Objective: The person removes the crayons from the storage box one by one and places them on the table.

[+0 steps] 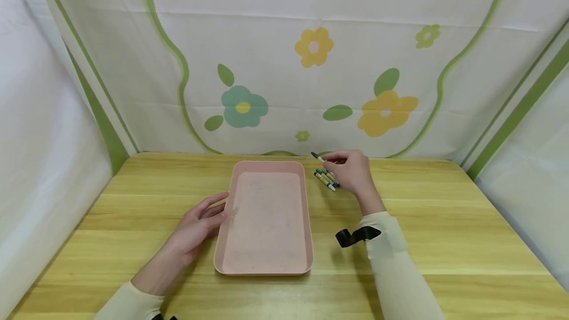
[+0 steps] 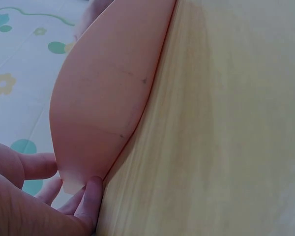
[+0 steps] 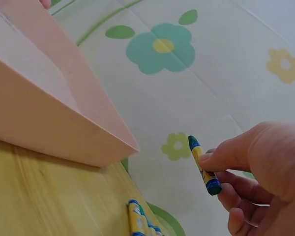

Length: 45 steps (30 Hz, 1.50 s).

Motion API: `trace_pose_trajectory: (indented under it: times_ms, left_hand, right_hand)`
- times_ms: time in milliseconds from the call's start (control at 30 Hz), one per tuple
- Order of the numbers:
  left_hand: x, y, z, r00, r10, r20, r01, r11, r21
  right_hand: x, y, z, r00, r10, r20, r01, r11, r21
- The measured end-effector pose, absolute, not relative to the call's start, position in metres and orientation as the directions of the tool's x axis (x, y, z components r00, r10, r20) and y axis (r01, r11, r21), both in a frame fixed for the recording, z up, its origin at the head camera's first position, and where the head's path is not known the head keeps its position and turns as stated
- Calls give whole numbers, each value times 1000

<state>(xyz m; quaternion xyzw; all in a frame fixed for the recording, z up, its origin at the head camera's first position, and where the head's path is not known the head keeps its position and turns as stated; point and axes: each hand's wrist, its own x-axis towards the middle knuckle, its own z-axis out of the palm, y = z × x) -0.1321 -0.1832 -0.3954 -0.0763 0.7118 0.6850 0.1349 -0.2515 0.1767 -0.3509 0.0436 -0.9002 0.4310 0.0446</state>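
My right hand [image 1: 353, 169] pinches a dark green crayon [image 3: 201, 162] with a yellow wrapper between thumb and fingers, raised above the table's far part. Below it, several more crayons [image 1: 324, 180] in similar wrappers lie close together, right of a pink tray [image 1: 308, 221]. The tray is a shallow rectangle with low walls, flat on the table, and holds no crayons. On its left side, my left hand [image 1: 197, 226] touches the wall with fairly straight fingers. The left wrist view shows those fingertips against the tray's outer side [image 2: 103, 98].
A light wood-grain table [image 1: 426, 241] lies under everything. Behind it hangs a white cloth [image 1: 275, 38] with printed flowers, and more cloth closes off both sides. A black strap [image 1: 357, 236] is round the right sleeve.
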Motion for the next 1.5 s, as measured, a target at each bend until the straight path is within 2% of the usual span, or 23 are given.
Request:
trace_pose_trajectory:
  times_ms: [267, 667, 967, 1500]
  left_hand:
    - [-131, -185, -395, -953, 75, -294, -291, 51, 955]
    - [-133, -184, -395, -952, 79, -296, -293, 49, 955]
    - [-133, -183, -394, -950, 72, -304, -301, 46, 953]
    - [-133, -184, -394, -949, 75, -306, -302, 58, 952]
  right_hand:
    - [-260, 209, -355, -990, 62, 126, -61, 621, -781]
    - [-264, 244, -376, -983, 185, 18, 102, 618, -780]
    - [-267, 248, -395, -983, 177, -57, 154, 603, -783]
    - [-266, 246, -402, -985, 161, -62, 150, 616, -773]
